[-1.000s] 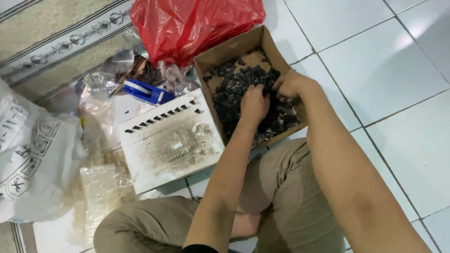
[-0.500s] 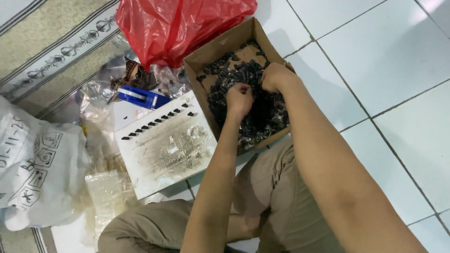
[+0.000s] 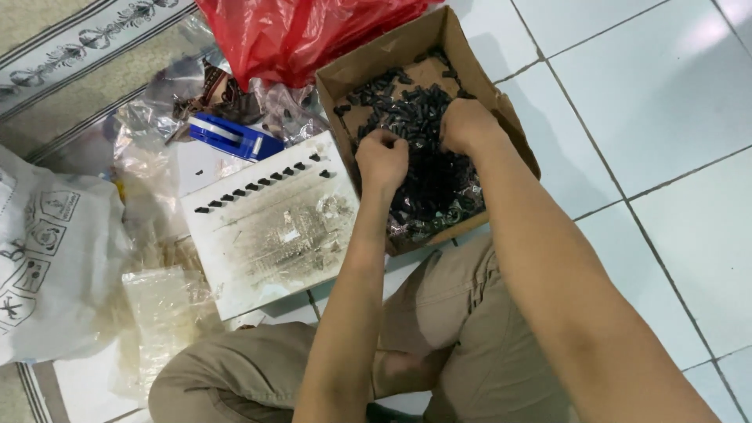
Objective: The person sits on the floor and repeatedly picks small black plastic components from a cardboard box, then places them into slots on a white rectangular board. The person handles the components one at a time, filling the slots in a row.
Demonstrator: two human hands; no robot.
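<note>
A brown cardboard box point(image 3: 460, 48) on the tiled floor holds a heap of several small black parts point(image 3: 427, 176). My left hand point(image 3: 381, 159) is over the box's near left side, fingers curled in among the parts. My right hand point(image 3: 465, 124) is inside the box beside it, fingers closed down into the heap. Whether either hand holds a part is hidden by the fingers. To the left of the box lies a white board point(image 3: 270, 227) with a row of black parts point(image 3: 258, 186) lined up along its far edge.
A red plastic bag point(image 3: 298, 31) lies behind the box. A blue tape dispenser point(image 3: 233, 136) and crumpled clear bags point(image 3: 153, 125) sit left of it. A white printed sack point(image 3: 47, 258) is at far left, a patterned rug point(image 3: 70, 55) beyond. My khaki-trousered legs point(image 3: 462, 352) are folded below.
The view has shifted slightly. My two hands have drawn closer together inside the box, still working among the black parts.
</note>
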